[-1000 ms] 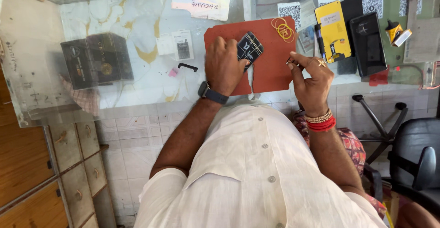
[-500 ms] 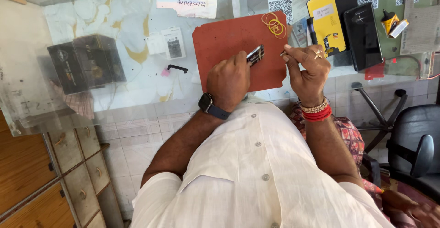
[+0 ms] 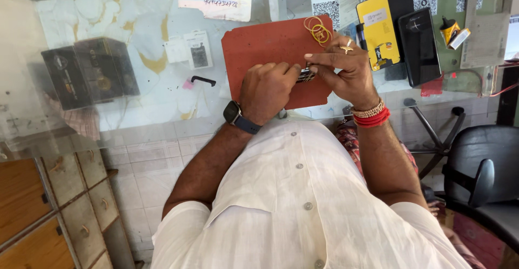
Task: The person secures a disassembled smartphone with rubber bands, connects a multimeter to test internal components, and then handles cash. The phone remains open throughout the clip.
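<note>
Your left hand (image 3: 267, 88) is curled into a loose fist over the lower edge of the red work mat (image 3: 259, 44), its fingers closed around one end of a small dark device (image 3: 306, 74), most of which is hidden under your knuckles. Your right hand (image 3: 346, 71) meets it from the other side, thumb and fingertips pinched on the exposed end of the same device, so the 2 hands touch over the mat. What kind of device it is cannot be told from here.

A dark smartwatch (image 3: 238, 116) sits on your left wrist, and red and beaded bangles (image 3: 371, 115) circle your right wrist, with a gold ring (image 3: 346, 47) on one right finger.

A few yellow rubber bands (image 3: 318, 30) lie on the mat's far corner, just beside your right hand. Beyond them a yellow phone case (image 3: 378, 31) and a black phone (image 3: 419, 46) lie side by side on the glass counter (image 3: 146, 93). To the left, well apart from your hands, stands a dark box (image 3: 89, 71), and a small black L-shaped part (image 3: 203, 80) lies between the box and the mat.
</note>
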`<action>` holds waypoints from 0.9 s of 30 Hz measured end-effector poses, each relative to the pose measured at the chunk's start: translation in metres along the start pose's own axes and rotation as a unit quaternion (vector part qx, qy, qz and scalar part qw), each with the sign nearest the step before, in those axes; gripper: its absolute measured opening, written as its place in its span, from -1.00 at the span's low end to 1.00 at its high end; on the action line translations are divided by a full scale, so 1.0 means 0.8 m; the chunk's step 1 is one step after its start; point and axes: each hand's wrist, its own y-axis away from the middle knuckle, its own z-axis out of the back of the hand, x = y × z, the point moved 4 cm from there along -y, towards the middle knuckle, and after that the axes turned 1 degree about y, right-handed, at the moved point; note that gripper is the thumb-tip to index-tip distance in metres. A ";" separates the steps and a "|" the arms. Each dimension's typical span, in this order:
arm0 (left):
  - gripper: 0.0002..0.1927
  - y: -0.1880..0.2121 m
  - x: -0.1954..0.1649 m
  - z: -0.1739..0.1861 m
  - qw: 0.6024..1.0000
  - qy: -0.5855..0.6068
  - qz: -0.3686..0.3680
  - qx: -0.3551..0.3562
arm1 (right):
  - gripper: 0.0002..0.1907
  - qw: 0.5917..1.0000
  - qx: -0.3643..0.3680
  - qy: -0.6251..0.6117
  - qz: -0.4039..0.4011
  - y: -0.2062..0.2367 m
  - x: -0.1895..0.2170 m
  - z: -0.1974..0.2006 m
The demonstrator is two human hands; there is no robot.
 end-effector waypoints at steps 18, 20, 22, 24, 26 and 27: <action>-0.91 -0.009 0.012 -0.005 0.999 0.026 0.018 0.012 | -0.76 0.999 -0.017 0.028 -0.003 0.006 -0.011 -0.009; -0.93 -0.009 0.011 -0.004 0.999 0.029 0.017 0.014 | -0.76 0.999 0.000 0.042 0.011 0.007 -0.010 -0.010; -0.95 -0.008 0.011 -0.003 0.999 0.025 0.016 0.018 | -0.77 0.999 0.011 0.032 0.015 0.008 -0.008 -0.011; -0.96 -0.008 0.010 -0.002 0.999 0.030 0.014 0.012 | -0.75 0.999 0.018 0.035 0.020 0.009 -0.006 -0.011; -0.96 -0.008 0.009 -0.001 0.999 0.031 0.013 0.011 | -0.73 0.998 0.020 0.049 0.026 0.009 -0.002 -0.011; -0.96 -0.009 0.008 -0.001 0.999 0.029 0.014 0.011 | -0.74 0.997 0.018 0.071 0.036 0.009 0.001 -0.010</action>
